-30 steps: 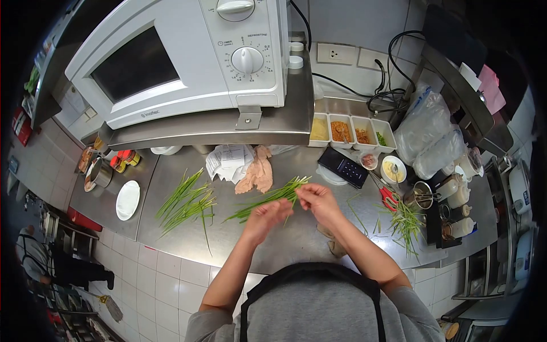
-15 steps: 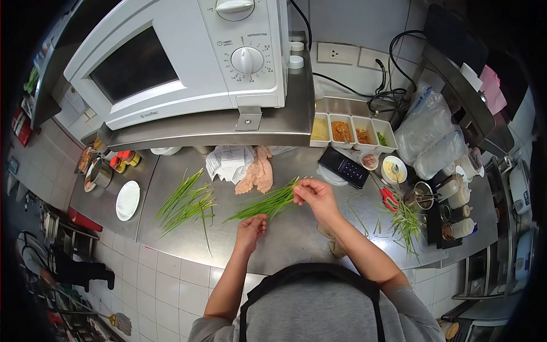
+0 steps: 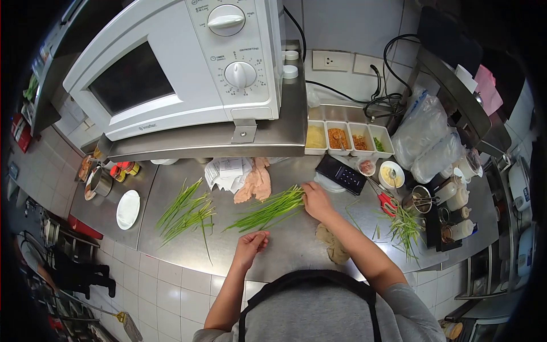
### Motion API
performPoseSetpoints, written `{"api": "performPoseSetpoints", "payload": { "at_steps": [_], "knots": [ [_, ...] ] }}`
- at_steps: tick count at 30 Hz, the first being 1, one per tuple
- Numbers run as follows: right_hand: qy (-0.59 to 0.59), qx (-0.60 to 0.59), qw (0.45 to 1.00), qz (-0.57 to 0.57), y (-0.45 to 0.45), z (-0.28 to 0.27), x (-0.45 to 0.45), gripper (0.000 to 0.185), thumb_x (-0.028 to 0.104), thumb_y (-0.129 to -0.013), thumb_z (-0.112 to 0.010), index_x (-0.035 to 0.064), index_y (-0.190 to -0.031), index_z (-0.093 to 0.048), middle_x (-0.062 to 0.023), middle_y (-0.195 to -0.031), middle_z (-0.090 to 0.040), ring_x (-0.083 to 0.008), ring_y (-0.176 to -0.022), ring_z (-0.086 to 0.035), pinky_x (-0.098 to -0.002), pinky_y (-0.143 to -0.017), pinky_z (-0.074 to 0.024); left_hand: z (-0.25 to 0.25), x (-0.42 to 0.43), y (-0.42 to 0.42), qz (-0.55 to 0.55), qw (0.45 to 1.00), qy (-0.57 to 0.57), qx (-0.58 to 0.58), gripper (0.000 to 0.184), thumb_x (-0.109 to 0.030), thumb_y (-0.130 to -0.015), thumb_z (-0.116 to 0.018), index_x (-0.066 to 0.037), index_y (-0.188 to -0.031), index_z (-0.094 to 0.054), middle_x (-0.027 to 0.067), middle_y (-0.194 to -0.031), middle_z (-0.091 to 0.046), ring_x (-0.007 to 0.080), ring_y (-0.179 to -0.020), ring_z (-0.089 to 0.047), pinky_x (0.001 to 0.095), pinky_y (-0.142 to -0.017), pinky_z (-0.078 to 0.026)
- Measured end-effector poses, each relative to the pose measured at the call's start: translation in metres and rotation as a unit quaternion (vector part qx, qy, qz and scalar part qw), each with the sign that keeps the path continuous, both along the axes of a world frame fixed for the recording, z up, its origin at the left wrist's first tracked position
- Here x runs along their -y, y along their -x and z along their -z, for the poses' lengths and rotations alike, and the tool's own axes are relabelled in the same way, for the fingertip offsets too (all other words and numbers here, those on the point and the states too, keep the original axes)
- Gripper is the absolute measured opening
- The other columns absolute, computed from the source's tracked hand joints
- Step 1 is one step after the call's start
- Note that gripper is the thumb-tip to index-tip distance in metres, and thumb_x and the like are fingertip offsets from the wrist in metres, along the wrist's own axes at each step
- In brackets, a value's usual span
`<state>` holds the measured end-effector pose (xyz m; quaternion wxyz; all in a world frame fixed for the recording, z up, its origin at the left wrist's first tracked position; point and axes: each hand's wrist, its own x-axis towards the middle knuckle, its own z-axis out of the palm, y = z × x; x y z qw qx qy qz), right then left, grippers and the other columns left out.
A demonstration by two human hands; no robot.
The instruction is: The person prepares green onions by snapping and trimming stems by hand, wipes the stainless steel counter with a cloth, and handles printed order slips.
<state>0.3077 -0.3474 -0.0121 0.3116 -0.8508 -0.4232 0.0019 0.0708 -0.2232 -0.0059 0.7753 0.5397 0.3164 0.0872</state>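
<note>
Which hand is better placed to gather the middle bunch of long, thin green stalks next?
Probably the right hand: it is right at one end of the bunch of long, thin green stalks. The left hand is loosely curled below them in view, apparently not touching.

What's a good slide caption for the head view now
Right hand at one end of some greens on a metal counter, left hand close by.

On the microwave I read "Low" and "High" around the upper knob, "TIMER" beside the lower knob.
</note>
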Motion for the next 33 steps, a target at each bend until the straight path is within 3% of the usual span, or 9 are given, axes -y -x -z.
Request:
{"api": "performPoseSetpoints", "payload": {
  "at_steps": [4,10,14,19,22,27,29,32,33],
  "knots": [
    [-0.009,0.093,0.993,-0.073,-0.006,0.022,-0.033,0.041,0.029,-0.087,-0.053,0.0075,-0.122,-0.05,-0.0092,-0.115,-0.051,-0.0278,-0.114,-0.044,-0.0451,-0.094,-0.0337,-0.004,0.011,-0.008,0.04,0.999,-0.022,0.008,0.021,-0.02,-0.09,-0.058,-0.003,-0.099,-0.066,-0.001,-0.074,-0.061,0.006,-0.062,-0.053,0.0195,-0.057,-0.042],
    [0.138,0.016,0.962,-0.237,0.024,-0.002,-0.036,0.043,0.037,-0.088,-0.051,0.01,-0.121,-0.052,-0.0057,-0.117,-0.049,-0.0254,-0.112,-0.041,-0.0448,-0.096,-0.0294,0.001,0.013,0.002,0.049,0.999,-0.022,-0.001,0.021,-0.02,-0.09,-0.058,-0.003,-0.099,-0.067,-0.0012,-0.075,-0.061,0.0062,-0.064,-0.053,0.0199,-0.06,-0.043],
    [-0.055,0.082,0.991,-0.088,0.017,-0.011,-0.015,0.039,0.036,-0.088,-0.051,0.0106,-0.117,-0.056,-0.009,-0.112,-0.052,-0.027,-0.11,-0.044,-0.0445,-0.095,-0.0288,0.003,0.017,0.005,0.055,0.998,-0.027,-0.009,0.02,-0.019,-0.09,-0.057,-0.003,-0.098,-0.067,-0.0004,-0.077,-0.062,0.0074,-0.067,-0.055,0.021,-0.062,-0.044],
    [0.08,0.013,0.996,-0.04,0.017,-0.023,0.074,0.038,0.036,-0.082,-0.057,0.0113,-0.111,-0.058,-0.0088,-0.108,-0.052,-0.0294,-0.103,-0.046,-0.0456,-0.086,-0.0358,0.002,0.023,-0.013,0.107,0.982,-0.156,0.005,0.02,-0.019,-0.09,-0.057,-0.004,-0.096,-0.069,0.0037,-0.084,-0.064,0.0129,-0.078,-0.058,0.0258,-0.072,-0.046],
    [0.124,0.039,0.991,-0.045,0.066,-0.008,0.121,0.035,0.03,-0.079,-0.062,0.013,-0.109,-0.058,-0.0076,-0.11,-0.051,-0.0298,-0.103,-0.046,-0.0455,-0.082,-0.0389,-0.007,0.037,-0.05,0.204,0.943,-0.26,0.046,0.02,-0.019,-0.088,-0.059,-0.004,-0.096,-0.069,0.0081,-0.088,-0.065,0.0162,-0.084,-0.059,0.0277,-0.076,-0.046],
    [0.056,0.03,0.995,-0.071,0.095,0.009,0.141,0.033,0.015,-0.076,-0.06,0.0125,-0.108,-0.06,-0.0066,-0.111,-0.051,-0.0259,-0.105,-0.045,-0.0427,-0.08,-0.0406,-0.056,0.105,-0.149,0.353,0.841,-0.398,0.101,0.02,-0.014,-0.081,-0.063,-0.003,-0.097,-0.068,0.0117,-0.088,-0.064,0.0205,-0.071,-0.061,0.0307,-0.066,-0.047],
    [0.032,0.054,0.994,-0.085,0.093,0.01,0.144,0.033,0.012,-0.075,-0.059,0.012,-0.108,-0.06,-0.0058,-0.111,-0.051,-0.0252,-0.106,-0.045,-0.0424,-0.079,-0.0409,-0.056,0.137,-0.182,0.391,0.813,-0.384,0.196,0.021,-0.013,-0.078,-0.065,-0.003,-0.096,-0.068,0.0141,-0.102,-0.065,0.0276,-0.084,-0.064,0.0338,-0.075,-0.049],
    [0.0,0.084,0.994,-0.065,0.083,0.019,0.148,0.031,0.013,-0.075,-0.057,0.0097,-0.105,-0.061,-0.0068,-0.111,-0.051,-0.0271,-0.1,-0.048,-0.0425,-0.076,-0.0421,-0.04,0.16,-0.212,0.378,0.746,-0.469,0.286,0.021,-0.014,-0.077,-0.066,-0.003,-0.095,-0.068,0.0154,-0.115,-0.06,0.0317,-0.099,-0.061,0.0363,-0.086,-0.047],
    [0.016,0.095,0.995,-0.009,0.074,0.026,0.15,0.029,0.012,-0.076,-0.056,0.0091,-0.104,-0.062,-0.0075,-0.11,-0.052,-0.0279,-0.098,-0.049,-0.0425,-0.076,-0.0425,-0.041,0.158,-0.214,0.395,0.761,-0.447,0.255,0.021,-0.015,-0.078,-0.066,-0.003,-0.094,-0.068,0.0154,-0.117,-0.059,0.0321,-0.102,-0.059,0.0363,-0.088,-0.046]
  ]
}}
